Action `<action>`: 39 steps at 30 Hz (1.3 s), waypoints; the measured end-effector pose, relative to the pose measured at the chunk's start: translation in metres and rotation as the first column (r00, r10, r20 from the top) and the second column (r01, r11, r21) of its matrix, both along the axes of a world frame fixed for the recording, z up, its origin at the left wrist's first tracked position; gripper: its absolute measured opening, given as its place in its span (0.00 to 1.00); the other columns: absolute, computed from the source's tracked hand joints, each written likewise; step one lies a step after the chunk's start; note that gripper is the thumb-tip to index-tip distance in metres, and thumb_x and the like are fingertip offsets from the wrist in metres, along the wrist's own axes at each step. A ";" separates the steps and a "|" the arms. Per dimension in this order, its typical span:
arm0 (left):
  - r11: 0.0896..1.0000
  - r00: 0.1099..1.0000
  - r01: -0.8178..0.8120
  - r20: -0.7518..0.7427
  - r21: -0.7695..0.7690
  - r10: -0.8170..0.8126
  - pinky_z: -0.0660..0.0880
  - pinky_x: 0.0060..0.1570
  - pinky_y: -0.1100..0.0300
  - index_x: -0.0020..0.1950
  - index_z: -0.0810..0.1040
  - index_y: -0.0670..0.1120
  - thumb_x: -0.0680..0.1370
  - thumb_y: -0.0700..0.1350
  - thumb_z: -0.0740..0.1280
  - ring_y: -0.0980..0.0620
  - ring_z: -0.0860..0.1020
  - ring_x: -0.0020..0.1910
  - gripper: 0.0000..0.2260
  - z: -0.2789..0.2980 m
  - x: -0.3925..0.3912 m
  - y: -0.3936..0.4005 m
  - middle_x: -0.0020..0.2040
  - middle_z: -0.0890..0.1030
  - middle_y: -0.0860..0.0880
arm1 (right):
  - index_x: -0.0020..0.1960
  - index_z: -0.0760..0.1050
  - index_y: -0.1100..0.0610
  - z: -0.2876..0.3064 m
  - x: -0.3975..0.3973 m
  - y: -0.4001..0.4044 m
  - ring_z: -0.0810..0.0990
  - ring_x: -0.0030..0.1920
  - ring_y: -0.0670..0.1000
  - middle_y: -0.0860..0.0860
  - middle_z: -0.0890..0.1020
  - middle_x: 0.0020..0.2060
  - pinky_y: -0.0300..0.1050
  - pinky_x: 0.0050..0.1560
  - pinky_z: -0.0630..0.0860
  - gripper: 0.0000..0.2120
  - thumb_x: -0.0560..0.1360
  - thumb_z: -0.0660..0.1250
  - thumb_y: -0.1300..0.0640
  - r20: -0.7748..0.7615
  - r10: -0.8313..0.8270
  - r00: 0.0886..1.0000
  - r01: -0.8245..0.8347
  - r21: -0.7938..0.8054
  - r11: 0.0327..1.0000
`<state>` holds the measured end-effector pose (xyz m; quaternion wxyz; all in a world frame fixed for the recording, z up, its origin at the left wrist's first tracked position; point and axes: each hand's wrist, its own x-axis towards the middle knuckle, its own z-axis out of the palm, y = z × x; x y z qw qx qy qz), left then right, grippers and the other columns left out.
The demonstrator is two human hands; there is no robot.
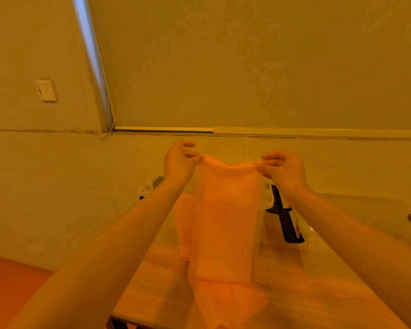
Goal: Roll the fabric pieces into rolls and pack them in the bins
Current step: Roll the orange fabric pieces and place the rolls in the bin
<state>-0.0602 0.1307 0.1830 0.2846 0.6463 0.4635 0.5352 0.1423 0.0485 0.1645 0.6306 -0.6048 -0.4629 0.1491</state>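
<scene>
Warm orange light washed the whole room, tinting the plain wall and the drawn roller blind that filled the upper half of the view. On the wall at the left sat a small pale switch plate, and a beaded cord hung down the blind's left edge to the sill. Below lay a light wooden table, its near edge cutting across the bottom of the view. Both bare forearms reached forward and up over it. The left hand pinched one top corner of a sheer orange fabric piece between thumb and fingertip, its other fingers loosely curled above; the right hand pinched the opposite top corner in the same way. Held so, the fabric's upper edge sagged slightly between the two hands, and the cloth hung straight down in front of the table, its lower end gathering on the tabletop near the front edge. Behind the hanging cloth stood a clear plastic bin (its walls hard to trace in this light), with more orange fabric visible through it. To the right stood a second clear bin, and a black latch handle showed between the two bins.
</scene>
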 end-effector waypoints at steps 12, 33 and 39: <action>0.996 0.937 -0.013 -0.350 -0.092 -0.020 0.76 0.43 0.55 0.59 0.74 0.47 0.72 0.40 0.73 0.53 0.77 0.42 0.17 -0.059 -0.006 0.039 0.41 0.79 0.53 | 0.53 0.78 0.57 -0.051 0.019 0.033 0.78 0.45 0.48 0.51 0.81 0.45 0.37 0.42 0.71 0.13 0.69 0.74 0.59 0.390 -0.029 0.920 0.105 -0.175 0.979; 0.962 0.999 0.035 0.028 -0.270 -0.028 0.73 0.32 0.70 0.63 0.71 0.48 0.75 0.45 0.70 0.60 0.77 0.44 0.18 -0.202 -0.051 -0.078 0.56 0.77 0.51 | 0.59 0.74 0.56 -0.177 -0.018 -0.066 0.78 0.54 0.51 0.49 0.78 0.53 0.37 0.46 0.73 0.16 0.72 0.70 0.61 -0.041 0.017 0.999 -0.029 -0.301 0.953; 0.821 0.932 0.329 0.302 -0.466 -0.202 0.76 0.57 0.47 0.75 0.59 0.50 0.73 0.39 0.72 0.47 0.74 0.63 0.35 -0.215 -0.039 -0.073 0.68 0.72 0.46 | 0.69 0.67 0.56 -0.166 -0.035 -0.064 0.77 0.47 0.46 0.50 0.78 0.53 0.37 0.37 0.74 0.25 0.74 0.67 0.67 -0.355 0.133 0.925 -0.234 -0.261 0.936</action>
